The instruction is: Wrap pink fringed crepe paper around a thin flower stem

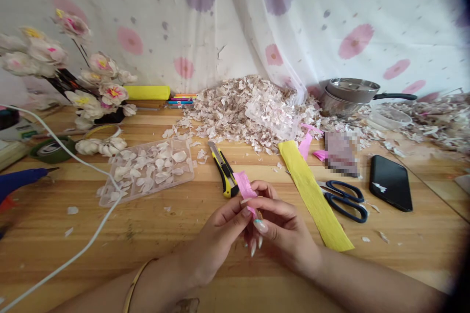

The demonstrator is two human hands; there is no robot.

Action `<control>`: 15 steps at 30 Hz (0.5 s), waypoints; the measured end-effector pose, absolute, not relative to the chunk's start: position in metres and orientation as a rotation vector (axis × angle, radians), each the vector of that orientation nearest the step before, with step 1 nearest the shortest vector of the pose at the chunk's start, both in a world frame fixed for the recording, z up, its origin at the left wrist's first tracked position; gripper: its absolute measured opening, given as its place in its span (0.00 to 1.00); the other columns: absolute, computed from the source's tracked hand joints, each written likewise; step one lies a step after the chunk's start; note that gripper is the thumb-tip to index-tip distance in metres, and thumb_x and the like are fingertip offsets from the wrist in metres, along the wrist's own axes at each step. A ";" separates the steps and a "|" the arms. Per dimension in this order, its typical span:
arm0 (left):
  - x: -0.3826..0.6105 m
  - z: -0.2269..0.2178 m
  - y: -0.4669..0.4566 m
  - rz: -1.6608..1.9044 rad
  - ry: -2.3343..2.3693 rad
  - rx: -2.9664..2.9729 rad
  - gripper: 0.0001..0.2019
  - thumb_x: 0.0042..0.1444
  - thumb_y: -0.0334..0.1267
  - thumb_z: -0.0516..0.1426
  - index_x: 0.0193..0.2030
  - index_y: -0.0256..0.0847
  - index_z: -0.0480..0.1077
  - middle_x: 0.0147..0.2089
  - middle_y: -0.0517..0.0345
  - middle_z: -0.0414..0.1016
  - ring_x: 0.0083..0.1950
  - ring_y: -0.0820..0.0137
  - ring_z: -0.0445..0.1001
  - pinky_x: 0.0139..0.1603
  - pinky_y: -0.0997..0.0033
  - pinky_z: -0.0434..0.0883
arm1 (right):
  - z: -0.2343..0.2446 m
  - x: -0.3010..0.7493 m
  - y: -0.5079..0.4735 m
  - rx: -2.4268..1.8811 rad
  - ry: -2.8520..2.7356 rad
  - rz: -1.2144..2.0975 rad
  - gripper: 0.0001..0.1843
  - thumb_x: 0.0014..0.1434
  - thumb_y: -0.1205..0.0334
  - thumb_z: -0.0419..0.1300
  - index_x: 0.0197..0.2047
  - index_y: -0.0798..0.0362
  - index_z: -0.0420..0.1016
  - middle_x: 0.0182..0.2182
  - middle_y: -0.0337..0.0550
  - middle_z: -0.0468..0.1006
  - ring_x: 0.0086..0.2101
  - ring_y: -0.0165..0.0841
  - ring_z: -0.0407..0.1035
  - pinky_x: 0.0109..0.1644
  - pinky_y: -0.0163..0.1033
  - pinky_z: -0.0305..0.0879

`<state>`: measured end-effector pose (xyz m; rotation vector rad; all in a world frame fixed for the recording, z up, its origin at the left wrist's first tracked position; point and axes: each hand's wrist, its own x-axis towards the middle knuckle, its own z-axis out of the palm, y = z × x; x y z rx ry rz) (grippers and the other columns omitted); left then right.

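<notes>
A short strip of pink crepe paper (pixel 244 184) is pinched between my two hands over the middle of the table. My left hand (pixel 223 227) closes thumb and fingers on its lower part. From the other side, my right hand (pixel 284 230) grips the same strip, its fingertips meeting those of the left. The strip's upper end sticks up above the fingers; its lower end is partly hidden by them. Just beyond lies a yellow and black utility knife (pixel 223 171). Right of my hands, a yellow crepe paper strip (pixel 316 195) lies beside dark-handled scissors (pixel 345 200).
A divided plastic tray (pixel 191 176) of pale petals lies left, near a white cable (pixel 86 247) and a blue glue gun (pixel 22 181). Handmade flowers (pixel 110 93) stand behind. A petal heap (pixel 227 107), steel pan (pixel 348 98) and black phone (pixel 391 183) lie beyond and right.
</notes>
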<state>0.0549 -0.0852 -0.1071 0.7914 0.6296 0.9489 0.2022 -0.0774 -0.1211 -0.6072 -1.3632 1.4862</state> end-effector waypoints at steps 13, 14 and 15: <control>0.054 -0.104 -0.082 0.934 0.715 0.907 0.14 0.56 0.48 0.61 0.37 0.37 0.73 0.25 0.63 0.69 0.25 0.77 0.65 0.27 0.77 0.63 | -0.123 0.202 -0.074 -0.555 -1.305 1.543 0.10 0.60 0.61 0.64 0.44 0.38 0.80 0.50 0.41 0.66 0.33 0.26 0.72 0.36 0.36 0.74; 0.054 -0.106 -0.082 0.929 0.706 0.907 0.14 0.56 0.48 0.60 0.37 0.37 0.73 0.25 0.62 0.69 0.25 0.77 0.65 0.27 0.77 0.63 | -0.123 0.202 -0.074 -0.527 -1.284 1.575 0.10 0.60 0.62 0.63 0.44 0.39 0.80 0.50 0.40 0.66 0.29 0.23 0.71 0.31 0.35 0.73; 0.053 -0.107 -0.083 0.926 0.695 0.905 0.14 0.57 0.48 0.60 0.37 0.37 0.72 0.25 0.62 0.70 0.25 0.77 0.66 0.27 0.77 0.63 | -0.124 0.202 -0.074 -0.505 -1.260 1.603 0.09 0.60 0.62 0.63 0.44 0.39 0.80 0.50 0.40 0.65 0.26 0.22 0.70 0.29 0.34 0.72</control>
